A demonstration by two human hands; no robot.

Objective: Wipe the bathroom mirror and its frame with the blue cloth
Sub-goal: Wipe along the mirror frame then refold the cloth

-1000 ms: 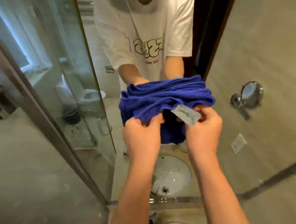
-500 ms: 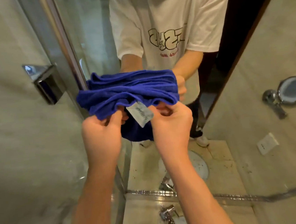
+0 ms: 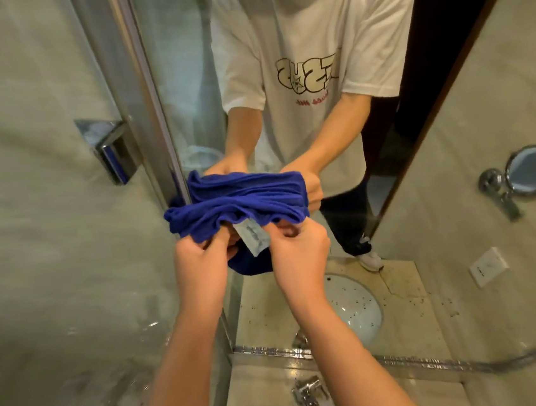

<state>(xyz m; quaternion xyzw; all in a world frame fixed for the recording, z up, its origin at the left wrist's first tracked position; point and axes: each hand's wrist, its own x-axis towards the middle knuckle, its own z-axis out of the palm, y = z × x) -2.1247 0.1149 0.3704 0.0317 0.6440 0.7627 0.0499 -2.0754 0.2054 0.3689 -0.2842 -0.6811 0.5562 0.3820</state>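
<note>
Left hand (image 3: 201, 259) and right hand (image 3: 299, 249) both up in front of the mirror (image 3: 447, 250), side by side, fingers curled into the lower edge of the blue cloth (image 3: 237, 202). Each hand grips a bunch of fabric; the knuckles of the two nearly meet.

Cloth is gathered in thick horizontal folds and sits at the mirror's left edge, its left end level with the metal frame (image 3: 151, 115). Whether it actually touches the glass cannot be told from this angle; the blue mass above is partly its own reflection. A pale label (image 3: 252, 237) hangs from the cloth's lower edge between the two hands, tilted. A darker lobe of cloth droops below the label.

In the mirror: a person in a white T-shirt (image 3: 324, 31) with a printed logo, their reflected hands holding the cloth from the far side.

Left of the mirror's frame, a chrome fitting (image 3: 112, 149) stands out from the beige wall (image 3: 31, 227). Below the mirror, a tap (image 3: 308, 393) over the counter. Reflected in the mirror's lower part, a white basin (image 3: 357, 309) speckled with dark spots. Toward the mirror's right side, a small round mirror (image 3: 531, 168) on a chrome arm and a white wall socket (image 3: 488, 265) beneath it.
</note>
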